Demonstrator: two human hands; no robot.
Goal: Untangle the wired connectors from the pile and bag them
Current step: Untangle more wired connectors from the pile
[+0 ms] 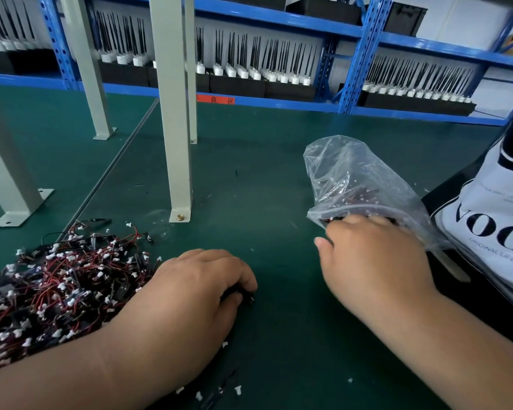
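A tangled pile of wired connectors [60, 288], red and black leads with small white plugs, lies at the left on the green mat [264, 179]. My left hand [196, 291] rests beside the pile with its fingers curled down over a few dark connectors at its fingertips. A clear plastic bag [356, 179] lies on its side to the right, holding several connectors. My right hand [373, 261] is at the bag's mouth, its fingertips inside the opening and hidden, so whether they hold a connector is unclear.
Grey bench legs [175, 119] stand bolted to the mat behind the pile. Blue shelving [359, 54] with trays of black antennas runs along the back. A white printed bag [492, 226] sits at the right edge. Loose white plugs [219, 392] lie near the front.
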